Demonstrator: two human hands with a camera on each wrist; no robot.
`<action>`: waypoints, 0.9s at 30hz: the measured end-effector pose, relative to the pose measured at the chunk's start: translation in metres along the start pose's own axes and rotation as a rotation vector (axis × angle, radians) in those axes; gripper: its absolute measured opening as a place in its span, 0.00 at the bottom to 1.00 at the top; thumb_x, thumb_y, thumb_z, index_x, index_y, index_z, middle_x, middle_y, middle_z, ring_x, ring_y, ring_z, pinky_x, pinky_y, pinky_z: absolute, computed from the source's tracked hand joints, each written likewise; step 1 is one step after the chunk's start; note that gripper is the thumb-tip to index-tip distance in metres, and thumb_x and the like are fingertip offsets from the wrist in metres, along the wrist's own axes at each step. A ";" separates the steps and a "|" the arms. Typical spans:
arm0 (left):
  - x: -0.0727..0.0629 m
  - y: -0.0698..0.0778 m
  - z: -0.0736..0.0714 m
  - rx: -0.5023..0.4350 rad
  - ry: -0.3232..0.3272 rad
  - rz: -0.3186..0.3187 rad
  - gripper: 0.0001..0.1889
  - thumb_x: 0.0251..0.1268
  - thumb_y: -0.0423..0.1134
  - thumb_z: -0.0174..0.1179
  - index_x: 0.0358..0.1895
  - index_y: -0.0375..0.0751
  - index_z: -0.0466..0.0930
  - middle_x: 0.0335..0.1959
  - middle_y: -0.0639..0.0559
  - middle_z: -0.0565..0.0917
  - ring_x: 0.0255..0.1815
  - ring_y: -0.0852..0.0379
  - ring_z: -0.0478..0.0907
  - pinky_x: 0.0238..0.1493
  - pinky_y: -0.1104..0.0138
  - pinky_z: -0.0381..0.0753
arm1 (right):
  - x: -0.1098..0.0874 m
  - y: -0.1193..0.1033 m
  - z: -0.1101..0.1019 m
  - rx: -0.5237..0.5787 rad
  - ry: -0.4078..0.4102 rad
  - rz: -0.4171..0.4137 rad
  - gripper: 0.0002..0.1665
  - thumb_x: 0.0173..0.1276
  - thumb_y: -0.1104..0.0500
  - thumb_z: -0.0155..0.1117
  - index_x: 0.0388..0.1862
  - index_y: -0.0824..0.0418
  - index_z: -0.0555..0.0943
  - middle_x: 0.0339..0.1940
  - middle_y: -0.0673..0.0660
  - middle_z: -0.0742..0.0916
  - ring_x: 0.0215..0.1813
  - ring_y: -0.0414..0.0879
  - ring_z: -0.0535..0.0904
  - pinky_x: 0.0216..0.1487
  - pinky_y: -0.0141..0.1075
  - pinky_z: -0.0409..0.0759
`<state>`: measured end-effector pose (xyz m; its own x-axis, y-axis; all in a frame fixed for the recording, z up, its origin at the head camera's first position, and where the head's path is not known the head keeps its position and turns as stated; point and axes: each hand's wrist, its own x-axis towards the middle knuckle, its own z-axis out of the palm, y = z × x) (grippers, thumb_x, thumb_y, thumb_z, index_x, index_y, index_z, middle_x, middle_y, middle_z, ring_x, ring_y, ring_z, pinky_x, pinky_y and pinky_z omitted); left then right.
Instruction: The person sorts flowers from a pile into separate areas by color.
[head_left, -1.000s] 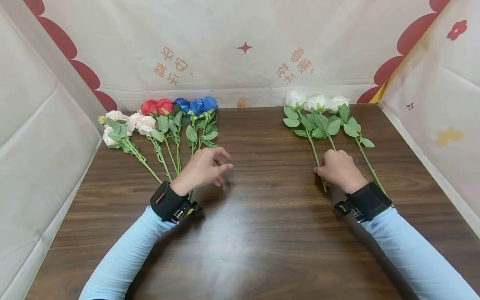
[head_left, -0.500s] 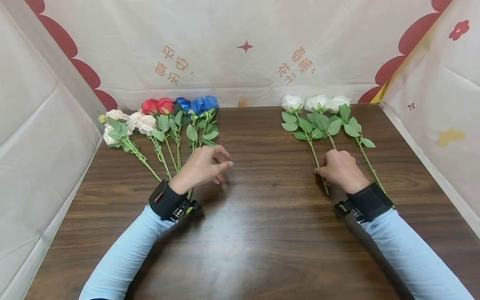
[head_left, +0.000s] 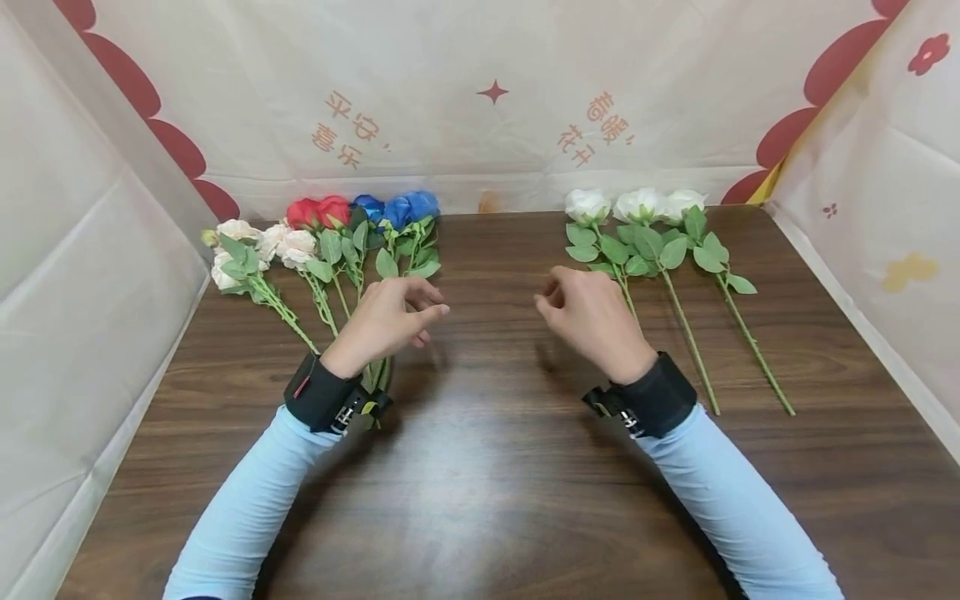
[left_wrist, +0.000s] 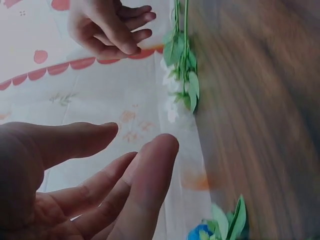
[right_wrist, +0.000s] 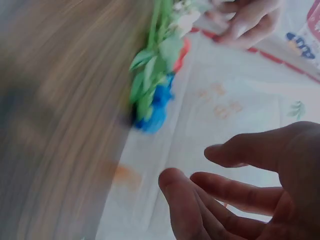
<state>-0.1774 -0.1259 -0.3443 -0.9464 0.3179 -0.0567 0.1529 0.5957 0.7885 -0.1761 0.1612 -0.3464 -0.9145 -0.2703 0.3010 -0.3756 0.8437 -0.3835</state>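
Over the blue roses' stems, my left hand [head_left: 386,321] hovers with loosely bent fingers and nothing between them; the left wrist view shows a gap between thumb and forefinger. My right hand [head_left: 596,321] is raised over the table, left of three white roses [head_left: 637,204], overlapping the leftmost one's stem in the head view. In the right wrist view its thumb and fingers [right_wrist: 245,150] are apart with nothing in them. The white roses lie side by side, blooms at the back edge. Blue roses [head_left: 411,208], red roses [head_left: 318,212] and cream flowers [head_left: 292,246] lie on the left.
The dark wooden table [head_left: 480,467] ends at a pale printed curtain [head_left: 480,142] behind it, with more of the same cloth at both sides. Bare wood lies between the two groups of flowers.
My right hand has let go of the leftmost white rose's stem and moved left, toward the middle. That rose stays lying on the table. My left hand has shifted slightly left.
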 end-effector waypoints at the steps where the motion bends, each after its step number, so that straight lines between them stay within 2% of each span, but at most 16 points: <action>1: 0.001 -0.002 -0.002 0.023 0.020 0.002 0.13 0.73 0.45 0.64 0.52 0.42 0.85 0.42 0.41 0.91 0.29 0.46 0.91 0.35 0.54 0.90 | 0.002 -0.005 0.001 0.011 -0.009 -0.006 0.07 0.69 0.59 0.68 0.35 0.63 0.85 0.28 0.58 0.90 0.29 0.51 0.85 0.33 0.46 0.81; 3: 0.004 -0.007 -0.006 0.099 0.073 0.004 0.13 0.71 0.45 0.66 0.51 0.41 0.87 0.40 0.42 0.92 0.29 0.46 0.91 0.34 0.56 0.88 | 0.003 -0.013 0.002 0.030 -0.036 -0.005 0.07 0.70 0.58 0.68 0.35 0.62 0.86 0.27 0.56 0.90 0.29 0.50 0.85 0.32 0.44 0.81; 6: 0.009 -0.020 -0.012 0.280 0.176 -0.002 0.13 0.68 0.45 0.69 0.46 0.39 0.89 0.38 0.42 0.92 0.32 0.45 0.89 0.33 0.58 0.82 | 0.003 -0.018 0.003 0.047 -0.071 0.007 0.08 0.70 0.56 0.69 0.35 0.60 0.86 0.27 0.55 0.90 0.29 0.48 0.85 0.33 0.43 0.80; 8: 0.012 -0.029 -0.015 0.388 0.229 -0.029 0.12 0.65 0.44 0.71 0.35 0.36 0.89 0.29 0.43 0.90 0.30 0.44 0.86 0.30 0.59 0.78 | 0.003 -0.019 0.003 0.049 -0.084 0.015 0.08 0.70 0.56 0.69 0.36 0.60 0.86 0.27 0.54 0.90 0.29 0.48 0.85 0.33 0.43 0.80; 10: 0.015 -0.039 -0.018 0.452 0.246 -0.063 0.16 0.64 0.44 0.71 0.23 0.37 0.85 0.20 0.46 0.86 0.26 0.46 0.83 0.28 0.60 0.74 | 0.002 -0.018 0.003 0.049 -0.089 0.020 0.08 0.70 0.56 0.68 0.36 0.60 0.86 0.27 0.54 0.90 0.29 0.47 0.85 0.34 0.43 0.80; 12: 0.016 -0.048 -0.019 0.464 0.222 -0.105 0.23 0.64 0.45 0.72 0.13 0.41 0.78 0.10 0.50 0.80 0.19 0.50 0.81 0.26 0.61 0.74 | 0.002 -0.017 0.004 0.050 -0.092 0.025 0.08 0.70 0.56 0.68 0.36 0.60 0.86 0.27 0.54 0.90 0.29 0.48 0.85 0.35 0.44 0.81; 14: 0.017 -0.054 -0.019 0.454 0.181 -0.141 0.28 0.65 0.46 0.71 0.08 0.45 0.72 0.06 0.53 0.77 0.14 0.55 0.81 0.28 0.60 0.77 | 0.002 -0.016 0.006 0.049 -0.097 0.027 0.08 0.70 0.56 0.68 0.36 0.60 0.86 0.27 0.54 0.90 0.29 0.48 0.85 0.35 0.44 0.81; 18: 0.019 -0.060 -0.016 0.408 0.110 -0.183 0.29 0.67 0.45 0.70 0.07 0.46 0.69 0.06 0.52 0.78 0.14 0.59 0.84 0.42 0.54 0.84 | 0.002 -0.015 0.009 0.046 -0.112 0.024 0.09 0.71 0.55 0.67 0.36 0.60 0.87 0.27 0.54 0.90 0.29 0.47 0.85 0.35 0.44 0.81; 21: 0.020 -0.061 -0.016 0.379 0.098 -0.186 0.28 0.67 0.43 0.69 0.08 0.45 0.70 0.08 0.50 0.79 0.15 0.58 0.86 0.50 0.51 0.85 | 0.002 -0.015 0.012 0.042 -0.131 0.023 0.10 0.72 0.54 0.67 0.37 0.60 0.87 0.27 0.54 0.89 0.28 0.46 0.83 0.34 0.43 0.80; 27: 0.019 -0.056 -0.019 0.378 0.094 -0.192 0.28 0.68 0.41 0.68 0.08 0.46 0.72 0.09 0.51 0.81 0.16 0.58 0.86 0.57 0.49 0.82 | 0.001 -0.013 0.016 0.038 -0.154 0.029 0.11 0.73 0.54 0.66 0.37 0.61 0.86 0.28 0.54 0.89 0.27 0.46 0.82 0.33 0.42 0.80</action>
<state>-0.2093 -0.1671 -0.3778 -0.9870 0.1170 -0.1101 0.0487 0.8710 0.4889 -0.1745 0.1430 -0.3553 -0.9362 -0.3164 0.1533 -0.3515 0.8346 -0.4241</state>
